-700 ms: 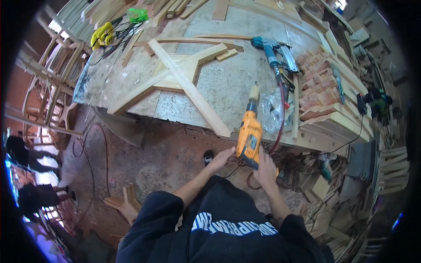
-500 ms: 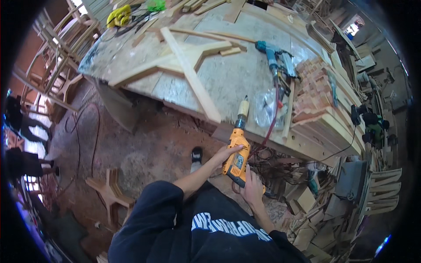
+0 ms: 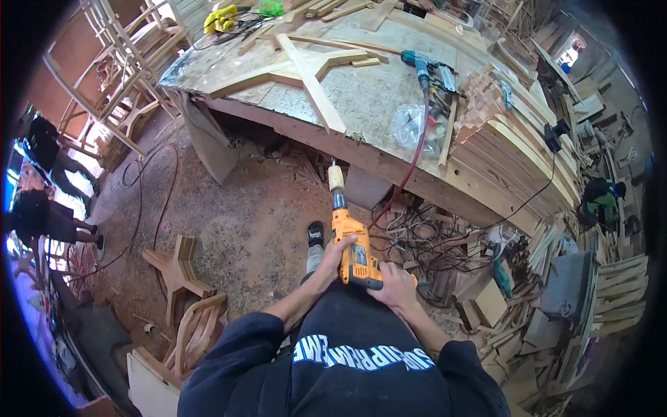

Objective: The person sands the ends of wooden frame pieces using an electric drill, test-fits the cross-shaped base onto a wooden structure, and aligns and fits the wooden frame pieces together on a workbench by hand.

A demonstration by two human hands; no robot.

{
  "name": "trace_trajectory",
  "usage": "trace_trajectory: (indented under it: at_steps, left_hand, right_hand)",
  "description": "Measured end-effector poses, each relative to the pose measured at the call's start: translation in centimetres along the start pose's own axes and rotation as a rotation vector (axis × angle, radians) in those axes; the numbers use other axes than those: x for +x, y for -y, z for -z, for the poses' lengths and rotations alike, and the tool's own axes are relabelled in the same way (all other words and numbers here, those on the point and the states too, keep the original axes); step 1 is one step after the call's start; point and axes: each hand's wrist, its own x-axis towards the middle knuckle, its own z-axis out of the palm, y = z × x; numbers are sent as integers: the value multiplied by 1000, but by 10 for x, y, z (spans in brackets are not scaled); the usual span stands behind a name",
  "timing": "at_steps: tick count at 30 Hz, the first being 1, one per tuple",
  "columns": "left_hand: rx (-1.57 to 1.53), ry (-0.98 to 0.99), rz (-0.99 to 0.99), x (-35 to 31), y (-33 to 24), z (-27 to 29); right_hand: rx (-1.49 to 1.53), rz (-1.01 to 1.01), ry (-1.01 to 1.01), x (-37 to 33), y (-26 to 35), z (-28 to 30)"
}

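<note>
Now drill (image 3: pixel 351 247) farther from workbench (image 3: pixel 389 111)

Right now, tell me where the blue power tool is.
The blue power tool lies on the workbench, upper right in the head view, beside the stacked wooden pieces.

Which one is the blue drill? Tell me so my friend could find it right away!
Start at the big wooden workbench across the top of the picture. Near its right side, beside stacked wooden slats, lies the blue drill, with a red cord running off the bench edge. It rests untouched, unlike the orange drill held in both hands.
</note>
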Motion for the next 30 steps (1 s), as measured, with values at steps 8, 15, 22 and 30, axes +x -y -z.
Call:
trace_trajectory:
  at_steps: [8,15,22,30]
  left_hand:
    - [-22,51,-54,31,-20,2]
    - [-4,51,-69,48,-23,-6]
    - [-16,9,-34,53,-24,-12]
    - [-57,-17,-34,56,-25,-24]
  right_hand:
    - [-22,12,-89,30,2,1]
    - [-30,24,-135,47,-7,12]
    - [-61,63,-127,49,-23,6]
    - [-72,80,-109,59,-24,27]
